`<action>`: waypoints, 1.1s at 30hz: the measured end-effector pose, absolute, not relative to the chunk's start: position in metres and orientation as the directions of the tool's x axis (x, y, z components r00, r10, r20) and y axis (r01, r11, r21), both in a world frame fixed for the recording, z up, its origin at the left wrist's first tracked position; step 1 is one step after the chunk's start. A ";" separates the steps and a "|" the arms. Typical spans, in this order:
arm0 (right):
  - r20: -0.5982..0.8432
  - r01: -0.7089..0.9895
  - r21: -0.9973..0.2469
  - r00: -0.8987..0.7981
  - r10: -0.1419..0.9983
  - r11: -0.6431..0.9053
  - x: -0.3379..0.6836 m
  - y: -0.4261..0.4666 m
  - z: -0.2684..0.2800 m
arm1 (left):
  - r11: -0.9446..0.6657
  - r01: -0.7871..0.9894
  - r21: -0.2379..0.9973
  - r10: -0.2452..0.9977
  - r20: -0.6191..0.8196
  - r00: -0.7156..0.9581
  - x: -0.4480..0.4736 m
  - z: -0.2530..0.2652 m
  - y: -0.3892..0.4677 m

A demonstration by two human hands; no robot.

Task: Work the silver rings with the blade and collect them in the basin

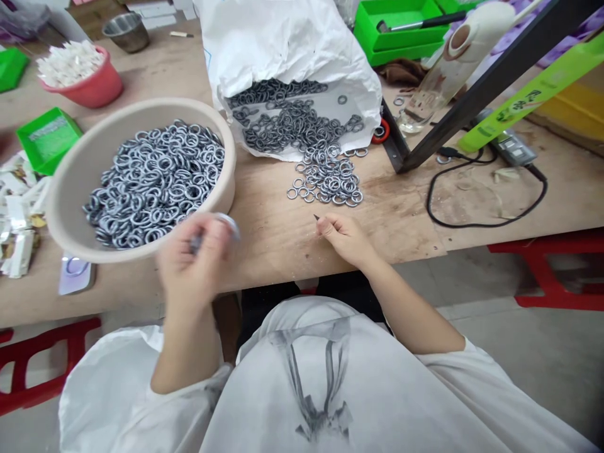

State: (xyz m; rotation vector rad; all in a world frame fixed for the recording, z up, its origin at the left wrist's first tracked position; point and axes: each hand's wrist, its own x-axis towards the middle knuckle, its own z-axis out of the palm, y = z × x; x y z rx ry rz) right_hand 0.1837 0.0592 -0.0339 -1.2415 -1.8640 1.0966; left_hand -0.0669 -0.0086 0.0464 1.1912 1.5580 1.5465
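My left hand (195, 255) is at the front rim of the beige basin (59, 207), smeared by motion. Its fingers are closed on a metal ring (231, 226), and something dark shows inside the grip. Grey metal rings (160, 179) are heaped in the basin. My right hand (346, 239) rests near the table's front edge, closed around a small tool with a dark pointed tip (316, 217); the rest of it is hidden by the fingers. Just beyond lies a pile of loose rings (330, 176), spilling from the open white sack (292, 50).
A dark metal post (448, 119) slants up at the right, beside a black cable (429, 201) and a clear bottle (425, 100). Green trays (377, 38) stand behind. At the left are a red bowl (99, 88), a green box (51, 138) and white pieces (21, 251).
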 end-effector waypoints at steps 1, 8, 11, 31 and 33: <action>0.056 0.422 -0.884 -0.328 0.943 0.200 0.185 0.060 -0.035 | -0.172 0.515 0.840 0.783 0.434 -0.446 -0.083 0.057 0.000; 0.068 0.523 -0.834 -0.221 0.973 0.177 0.187 0.061 -0.040 | 0.319 0.940 0.116 0.889 0.306 -0.340 -0.148 0.079 0.048; 0.102 0.520 -0.835 -0.172 0.980 0.178 0.187 0.061 -0.044 | 0.261 0.959 0.108 0.820 0.499 -0.280 -0.131 0.073 0.047; 0.172 0.104 -0.975 -0.199 0.965 0.195 0.178 0.049 -0.042 | -0.118 0.385 0.915 0.978 0.040 0.205 -0.013 -0.009 0.045; 0.139 0.052 -0.987 -0.228 0.964 0.155 0.170 0.042 -0.035 | -0.009 0.102 0.995 0.996 0.000 0.089 -0.001 -0.009 0.027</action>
